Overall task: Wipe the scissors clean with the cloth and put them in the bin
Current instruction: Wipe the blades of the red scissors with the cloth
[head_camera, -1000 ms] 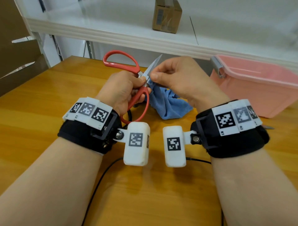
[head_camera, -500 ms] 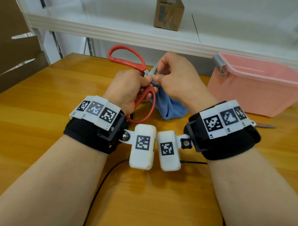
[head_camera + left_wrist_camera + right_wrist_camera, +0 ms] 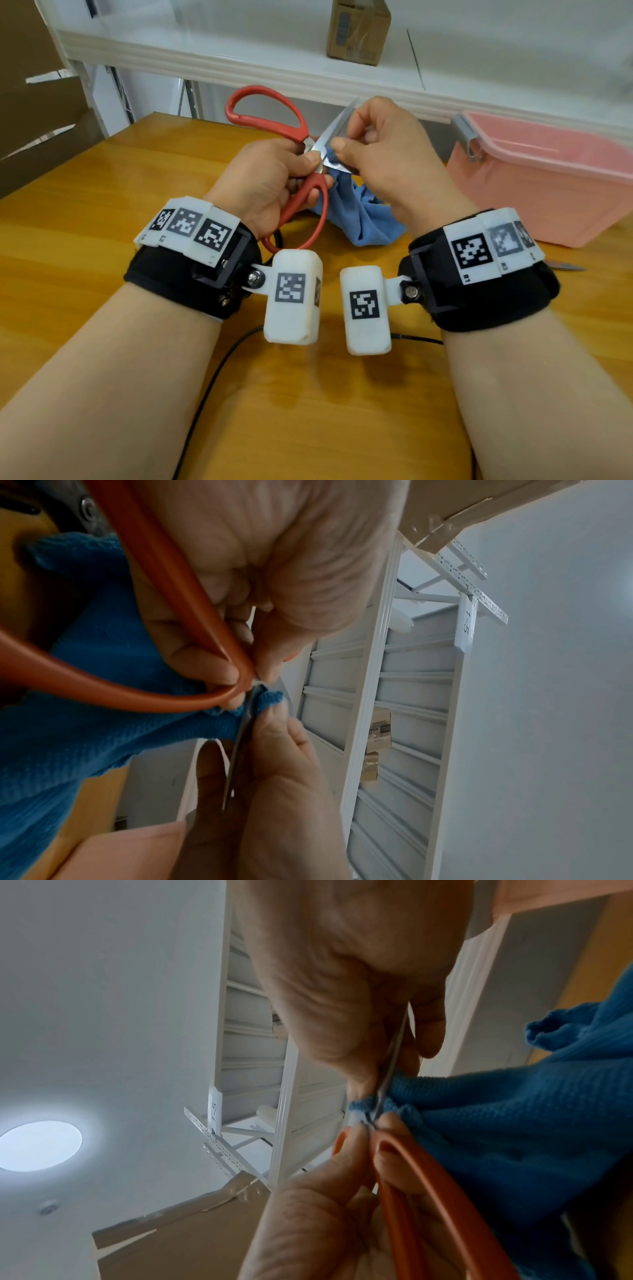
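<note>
Mid-wipe. My left hand (image 3: 270, 178) grips scissors (image 3: 274, 120) at pivot, above desk (image 3: 102, 192); right hand (image 3: 383, 154) pinches cloth (image 3: 363, 219) round blade. Bin (image 3: 534, 178) at 2 o'clock; binning not yet done.

Left hand (image 3: 270, 178) fingers curled in grip, right hand (image 3: 387, 161) pinching, forearms raised

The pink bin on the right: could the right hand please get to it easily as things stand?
Probably yes. The pink bin sits open-topped just beside the right hand, with nothing between them. That hand is busy, though, pinching the blue cloth round the scissors.
</note>
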Demonstrator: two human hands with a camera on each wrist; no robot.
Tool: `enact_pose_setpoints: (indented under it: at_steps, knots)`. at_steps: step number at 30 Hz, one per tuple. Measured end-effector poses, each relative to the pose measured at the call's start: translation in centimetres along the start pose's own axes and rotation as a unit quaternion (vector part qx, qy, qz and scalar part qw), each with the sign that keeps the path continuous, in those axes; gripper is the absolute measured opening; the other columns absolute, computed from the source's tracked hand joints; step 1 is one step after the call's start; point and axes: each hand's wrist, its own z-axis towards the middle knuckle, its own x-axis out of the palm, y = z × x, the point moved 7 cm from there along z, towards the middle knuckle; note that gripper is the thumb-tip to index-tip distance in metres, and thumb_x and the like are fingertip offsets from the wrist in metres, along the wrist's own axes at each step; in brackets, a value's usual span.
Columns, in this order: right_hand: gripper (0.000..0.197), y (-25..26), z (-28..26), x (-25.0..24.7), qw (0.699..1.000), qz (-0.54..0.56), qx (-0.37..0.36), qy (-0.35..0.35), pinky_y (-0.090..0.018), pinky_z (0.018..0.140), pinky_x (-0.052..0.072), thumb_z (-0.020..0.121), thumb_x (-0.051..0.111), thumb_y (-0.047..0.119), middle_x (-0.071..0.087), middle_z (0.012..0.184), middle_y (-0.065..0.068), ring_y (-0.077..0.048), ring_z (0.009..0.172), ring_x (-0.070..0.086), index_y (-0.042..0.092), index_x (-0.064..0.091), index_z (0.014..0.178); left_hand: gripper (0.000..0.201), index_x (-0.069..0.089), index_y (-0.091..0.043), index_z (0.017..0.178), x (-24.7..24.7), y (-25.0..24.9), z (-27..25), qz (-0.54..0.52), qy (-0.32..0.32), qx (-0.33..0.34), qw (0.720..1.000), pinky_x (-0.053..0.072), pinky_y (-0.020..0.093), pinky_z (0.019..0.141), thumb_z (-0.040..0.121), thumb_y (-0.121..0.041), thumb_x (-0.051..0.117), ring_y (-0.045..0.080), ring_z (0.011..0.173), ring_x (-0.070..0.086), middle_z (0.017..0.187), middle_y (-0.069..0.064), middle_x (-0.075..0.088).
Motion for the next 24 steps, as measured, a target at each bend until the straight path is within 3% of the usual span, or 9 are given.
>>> enact_pose_setpoints:
  at_steps: [2, 4, 7, 9, 14, 17, 21, 24]
  knots:
    - [0.01, -0.1, 0.0, -0.1, 0.999, 0.03, 0.016, 0.016, -0.037, 0.079, 0.06, 0.089, 0.073, 0.019, 0.068, 0.077, -0.002, -0.015, 0.075, 0.068, 0.017, 0.062, 0.088, 0.008, 0.058, -0.004, 0.094, -0.2, 0.0, 0.0, -0.015, 0.003, -0.006, 1.0, 0.052, 0.021, 0.054, 0.096, -0.002, 0.051, 0.015, 0.066, 0.065, 0.071, 0.008, 0.063]
    - [0.009, -0.2, -0.1, -0.1, 0.998, 0.04, 0.029, 0.04, -0.037, 0.082, 0.061, 0.092, 0.07, 0.022, 0.073, 0.085, -0.001, -0.013, 0.08, 0.071, 0.014, 0.068, 0.094, 0.009, 0.058, -0.005, 0.093, -0.2, 0.1, -0.1, -0.017, 0.005, -0.01, 1.0, 0.052, 0.02, 0.054, 0.097, -0.003, 0.05, 0.016, 0.066, 0.065, 0.071, 0.009, 0.064]
    - [0.002, 0.0, -0.3, 0.2, 0.996, 0.032, 0.015, 0.084, -0.032, 0.086, 0.06, 0.09, 0.073, 0.018, 0.075, 0.087, 0.001, -0.008, 0.083, 0.072, 0.018, 0.071, 0.089, 0.01, 0.059, -0.003, 0.096, -0.2, 0.2, 0.0, -0.014, 0.007, -0.013, 1.0, 0.051, 0.021, 0.054, 0.097, -0.002, 0.049, 0.019, 0.071, 0.065, 0.075, 0.011, 0.067]
    - [0.011, 0.0, -0.4, 0.4, 0.996, 0.005, 0.002, 0.087, -0.028, 0.084, 0.059, 0.085, 0.077, 0.014, 0.074, 0.086, 0.002, -0.008, 0.082, 0.072, 0.022, 0.07, 0.086, 0.011, 0.06, -0.003, 0.097, -0.1, 0.3, -0.1, -0.01, 0.012, -0.012, 1.0, 0.051, 0.021, 0.054, 0.097, -0.003, 0.049, 0.019, 0.072, 0.065, 0.076, 0.011, 0.067]
    - [0.023, 0.3, -0.2, 0.6, 0.996, -0.05, -0.038, 0.06, -0.035, 0.077, 0.058, 0.08, 0.078, 0.015, 0.068, 0.081, 0.003, -0.014, 0.077, 0.067, 0.026, 0.059, 0.08, 0.011, 0.06, -0.002, 0.098, 0.3, 0.3, -0.2, 0.011, 0.021, -0.005, 1.0, 0.05, 0.021, 0.054, 0.097, -0.001, 0.049, 0.02, 0.073, 0.066, 0.082, 0.012, 0.065]
    - [0.033, 0.4, -0.2, 0.7, 0.996, -0.061, -0.054, 0.038, -0.037, 0.066, 0.05, 0.079, 0.073, 0.012, 0.054, 0.075, 0.002, -0.017, 0.068, 0.051, 0.026, 0.044, 0.075, 0.011, 0.059, -0.002, 0.1, 0.4, 0.3, -0.1, 0.014, 0.021, -0.001, 1.0, 0.051, 0.021, 0.052, 0.098, -0.001, 0.048, 0.019, 0.07, 0.067, 0.081, 0.012, 0.064]
    - [0.037, 0.6, -0.2, 0.9, 0.996, -0.079, -0.046, 0.025, -0.046, 0.07, 0.049, 0.079, 0.067, 0.007, 0.043, 0.07, 0.003, -0.017, 0.068, 0.041, 0.024, 0.036, 0.07, 0.012, 0.06, -0.004, 0.097, 0.4, 0.3, -0.1, 0.018, 0.022, 0.001, 1.0, 0.051, 0.02, 0.052, 0.098, -0.002, 0.048, 0.018, 0.072, 0.067, 0.08, 0.012, 0.065]
    - [0.037, 0.4, 0.0, 0.5, 0.998, -0.056, -0.039, 0.0, -0.042, 0.063, 0.047, 0.08, 0.062, 0.002, 0.04, 0.065, 0.006, -0.014, 0.063, 0.039, 0.024, 0.034, 0.067, 0.01, 0.058, -0.003, 0.099, 0.6, 0.2, -0.2, 0.013, 0.027, -0.004, 1.0, 0.052, 0.021, 0.054, 0.098, -0.003, 0.049, 0.016, 0.069, 0.067, 0.075, 0.01, 0.064]
